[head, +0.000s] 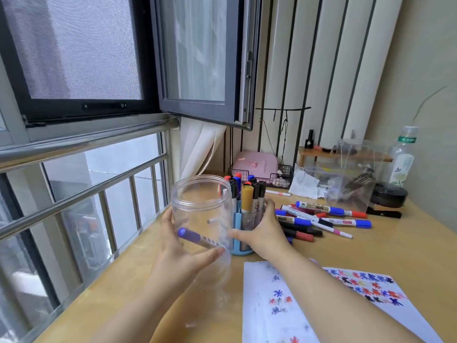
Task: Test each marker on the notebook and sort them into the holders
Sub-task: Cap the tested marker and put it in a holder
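Clear jar (201, 214) on the counter (371, 253), left hand (173, 246) wrapped around its left wall, one purple-capped marker (197, 240) inside. Right hand (262, 233) clasps the blue holder (243, 233) of upright markers just right. Loose markers (321, 216) lie further right; notebook (321, 305) near.

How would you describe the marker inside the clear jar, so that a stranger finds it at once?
Look at the big clear jar that both hands hold near the window rail, left of the blue holder. One marker leans inside it. It has a purple cap and is alone there, while the others crowd the holder or lie on the desk.
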`<move>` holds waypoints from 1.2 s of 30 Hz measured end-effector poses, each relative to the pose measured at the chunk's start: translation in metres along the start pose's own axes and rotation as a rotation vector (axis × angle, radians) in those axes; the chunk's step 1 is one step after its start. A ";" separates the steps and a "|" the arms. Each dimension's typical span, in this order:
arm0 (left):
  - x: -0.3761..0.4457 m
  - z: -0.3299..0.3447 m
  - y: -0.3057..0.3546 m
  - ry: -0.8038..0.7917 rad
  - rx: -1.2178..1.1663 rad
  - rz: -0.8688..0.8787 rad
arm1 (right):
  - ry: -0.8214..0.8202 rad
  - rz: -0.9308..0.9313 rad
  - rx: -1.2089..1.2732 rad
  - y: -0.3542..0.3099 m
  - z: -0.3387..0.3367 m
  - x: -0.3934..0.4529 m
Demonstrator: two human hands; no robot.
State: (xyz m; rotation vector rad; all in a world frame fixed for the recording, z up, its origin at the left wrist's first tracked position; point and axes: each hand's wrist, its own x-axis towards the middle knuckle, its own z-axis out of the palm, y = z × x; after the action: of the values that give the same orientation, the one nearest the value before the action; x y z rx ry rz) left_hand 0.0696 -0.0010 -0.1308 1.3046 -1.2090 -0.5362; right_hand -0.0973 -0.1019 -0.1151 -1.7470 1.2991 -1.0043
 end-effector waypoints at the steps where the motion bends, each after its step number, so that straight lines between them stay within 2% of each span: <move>1: 0.002 0.000 -0.001 -0.004 -0.002 0.001 | -0.006 0.004 0.001 0.000 0.000 0.001; 8: 0.002 -0.006 -0.005 -0.086 0.027 0.047 | -0.101 0.042 -0.010 0.002 -0.011 -0.003; 11: 0.002 -0.009 -0.007 -0.089 0.049 0.028 | -0.074 0.050 -0.040 0.004 -0.017 -0.004; 15: -0.003 -0.012 -0.007 -0.039 0.094 0.020 | 0.021 0.040 -0.076 0.006 -0.026 -0.013; 21: -0.024 -0.018 -0.011 0.096 0.187 -0.004 | -0.001 0.022 -0.107 0.002 -0.040 -0.039; 24: -0.041 -0.018 -0.004 0.141 0.219 0.061 | 0.000 -0.022 -0.192 0.003 -0.050 -0.056; 30: -0.067 0.012 0.030 -0.122 0.242 0.226 | 0.105 -0.030 -0.432 0.021 -0.089 -0.085; 36: -0.056 0.078 0.060 -0.316 0.404 0.294 | 0.107 0.045 -0.411 0.049 -0.129 -0.100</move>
State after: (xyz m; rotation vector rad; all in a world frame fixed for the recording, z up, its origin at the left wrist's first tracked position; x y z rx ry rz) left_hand -0.0375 0.0293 -0.1106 1.3721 -1.8088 -0.2970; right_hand -0.2510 -0.0289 -0.1192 -1.9735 1.6982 -0.8568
